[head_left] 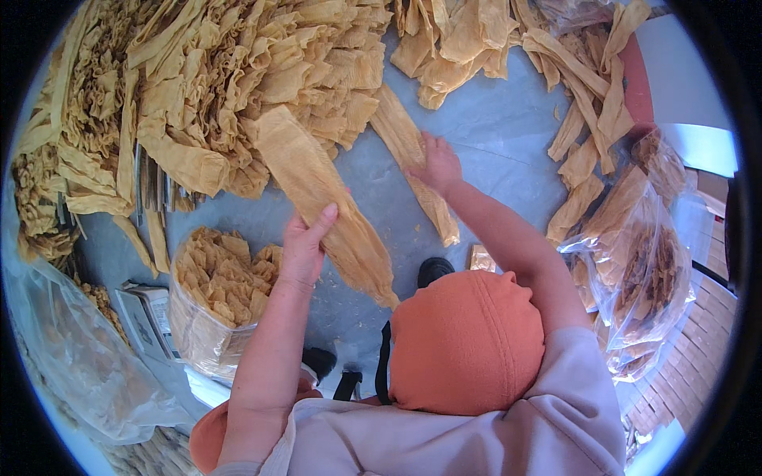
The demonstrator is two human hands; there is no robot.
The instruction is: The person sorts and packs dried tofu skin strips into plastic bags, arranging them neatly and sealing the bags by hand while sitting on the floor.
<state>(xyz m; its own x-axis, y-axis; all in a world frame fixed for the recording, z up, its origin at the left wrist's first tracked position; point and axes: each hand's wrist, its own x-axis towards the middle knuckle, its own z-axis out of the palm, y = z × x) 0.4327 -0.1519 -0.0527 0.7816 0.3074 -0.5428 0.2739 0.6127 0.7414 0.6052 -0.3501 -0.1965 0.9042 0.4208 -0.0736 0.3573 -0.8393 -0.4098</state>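
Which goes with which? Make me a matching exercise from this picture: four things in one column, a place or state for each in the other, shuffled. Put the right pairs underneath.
Things
1. Left hand
2. Right hand
3. Largest tan pile
4. Largest patch of orange fabric

Places and states
A. Lower middle of the picture
B. At the narrower strip just right of the held one
C. Upper left of the picture
D. Holding a broad tan strip

Pairs: 1-D, 2-B, 3-C, 4-A
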